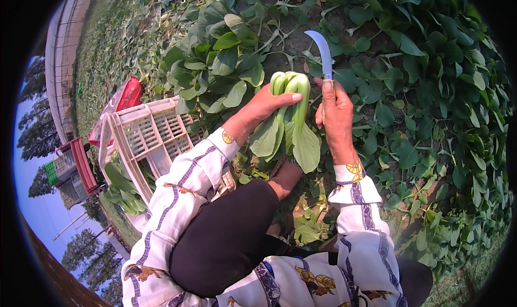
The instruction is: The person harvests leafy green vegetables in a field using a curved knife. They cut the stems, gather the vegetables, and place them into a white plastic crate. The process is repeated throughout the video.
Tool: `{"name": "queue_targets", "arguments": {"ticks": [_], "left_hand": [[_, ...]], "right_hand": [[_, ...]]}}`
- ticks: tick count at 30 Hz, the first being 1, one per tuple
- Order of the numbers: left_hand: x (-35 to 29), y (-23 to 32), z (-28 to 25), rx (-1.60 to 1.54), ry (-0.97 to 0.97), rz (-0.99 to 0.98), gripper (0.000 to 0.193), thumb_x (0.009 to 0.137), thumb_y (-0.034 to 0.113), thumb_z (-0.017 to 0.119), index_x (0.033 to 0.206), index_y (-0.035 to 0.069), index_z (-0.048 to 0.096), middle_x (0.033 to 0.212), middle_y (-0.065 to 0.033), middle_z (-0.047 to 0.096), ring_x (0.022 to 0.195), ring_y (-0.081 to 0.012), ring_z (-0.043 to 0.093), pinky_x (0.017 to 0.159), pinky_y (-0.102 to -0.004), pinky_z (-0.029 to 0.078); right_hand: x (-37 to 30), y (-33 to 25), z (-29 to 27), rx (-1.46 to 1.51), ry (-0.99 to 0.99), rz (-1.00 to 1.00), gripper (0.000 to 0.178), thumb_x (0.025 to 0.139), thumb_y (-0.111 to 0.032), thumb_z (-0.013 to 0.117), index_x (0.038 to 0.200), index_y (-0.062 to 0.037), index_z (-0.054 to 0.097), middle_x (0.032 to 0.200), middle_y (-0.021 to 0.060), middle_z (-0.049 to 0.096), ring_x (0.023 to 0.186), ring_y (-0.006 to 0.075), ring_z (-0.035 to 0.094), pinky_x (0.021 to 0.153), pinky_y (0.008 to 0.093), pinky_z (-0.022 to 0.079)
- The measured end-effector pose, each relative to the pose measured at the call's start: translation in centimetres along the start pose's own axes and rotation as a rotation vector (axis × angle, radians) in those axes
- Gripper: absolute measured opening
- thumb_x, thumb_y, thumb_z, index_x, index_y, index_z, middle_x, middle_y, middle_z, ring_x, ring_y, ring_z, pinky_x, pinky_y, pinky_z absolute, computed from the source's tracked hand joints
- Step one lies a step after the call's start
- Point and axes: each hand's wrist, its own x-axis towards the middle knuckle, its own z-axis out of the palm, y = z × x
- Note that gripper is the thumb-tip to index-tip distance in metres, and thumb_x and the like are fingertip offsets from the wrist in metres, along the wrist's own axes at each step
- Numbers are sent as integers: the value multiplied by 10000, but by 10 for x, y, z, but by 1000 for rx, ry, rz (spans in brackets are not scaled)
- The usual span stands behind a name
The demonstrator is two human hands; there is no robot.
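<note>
A head of bok choy [295, 110] hangs upside down in my left hand [265, 103], its pale green base up and its leaves drooping. My left fingers are closed around its stalks, the thumb lying across the front. Just right of it, my right hand [337, 113] grips the handle of a curved knife [324, 53]. The blade points up and bends to the left, apart from the bok choy. The fingers behind the stalks are hidden.
A white plastic crate [156, 129] with leafy greens [125, 191] stands at my left. Behind it lies a red and white sack [125, 98]. Growing leafy plants [221, 57] cover the ground ahead and at right. Farther left, a vehicle carries stacked crates [70, 172].
</note>
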Motion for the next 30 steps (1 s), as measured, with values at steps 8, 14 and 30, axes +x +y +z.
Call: {"name": "queue_targets", "arguments": {"ticks": [8,14,30], "left_hand": [[32,98,-67,890,322,170,1025,636,278,794,1396,-61,195,1207,-152,531,1070,-185,532,921,-295,422],[36,64,-137,924,499,135,1019,582,338,794,1356,-86,282,1247,-208,511,1130,-235,519,956,-315,404],[23,57,-121,753,472,209,672,667,154,774,1244,17,458,1128,-65,572,1008,-126,543,883,-285,441]], "right_hand": [[51,30,21,-377,-51,-178,415,879,-252,574,1215,-18,500,920,159,637,726,254,615,662,316,480],[105,46,71,-557,-59,-253,458,842,-289,576,1256,-114,485,882,194,645,823,366,627,718,406,488],[133,53,54,-515,-359,-160,399,827,-242,559,1179,-53,543,875,184,634,809,310,598,736,367,457]]}}
